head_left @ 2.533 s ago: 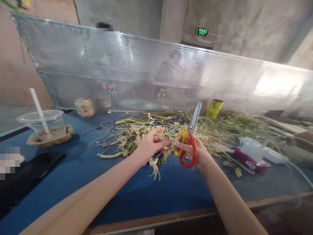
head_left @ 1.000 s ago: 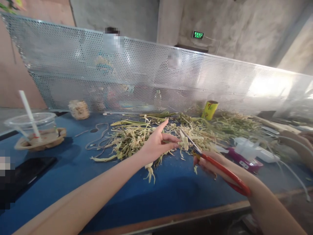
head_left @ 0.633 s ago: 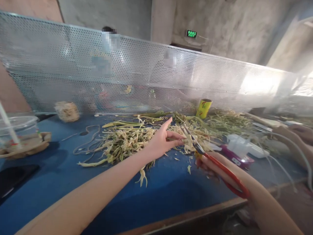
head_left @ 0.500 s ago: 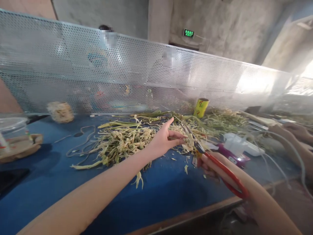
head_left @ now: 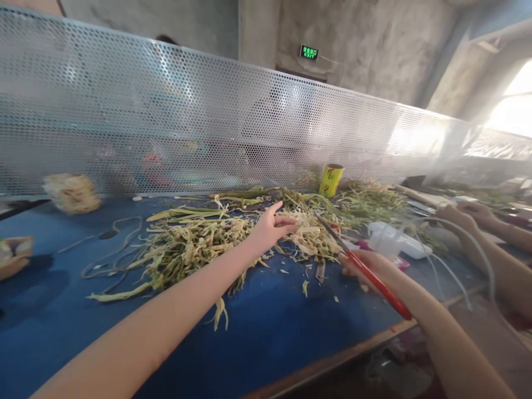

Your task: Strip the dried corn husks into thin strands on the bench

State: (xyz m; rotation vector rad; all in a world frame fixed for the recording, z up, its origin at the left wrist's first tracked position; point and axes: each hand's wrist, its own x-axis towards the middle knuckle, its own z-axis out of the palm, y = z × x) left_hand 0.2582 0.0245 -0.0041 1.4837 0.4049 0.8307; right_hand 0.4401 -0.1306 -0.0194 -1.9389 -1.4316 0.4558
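Observation:
My left hand point(head_left: 270, 228) is stretched over a heap of dried, yellowish-green plant stalks point(head_left: 199, 244). Its thumb points up and its fingers reach right, apart, with nothing visible in them. A smaller pile of pale trimmed pieces point(head_left: 310, 235) lies just beyond the fingertips. My right hand point(head_left: 384, 269) is wrapped around a pair of scissors with red handles point(head_left: 372, 281). Their dark blades point(head_left: 332, 231) point up and left over the pale pieces and look nearly closed. Part of my right hand's fingers is hidden behind the handles.
A yellow can point(head_left: 331, 180) stands by the perforated metal screen point(head_left: 208, 111). Further right are more greenish stalks point(head_left: 369, 202), a white plastic object point(head_left: 394, 239) with a cable, and another person's hands point(head_left: 461, 219). A roll of pale material point(head_left: 73, 194) and loose string point(head_left: 120, 244) lie left.
The view has turned a little right. My left fingers have come away from the pale piece they held beside the blades. The scissors, opened slightly before, now look nearly closed.

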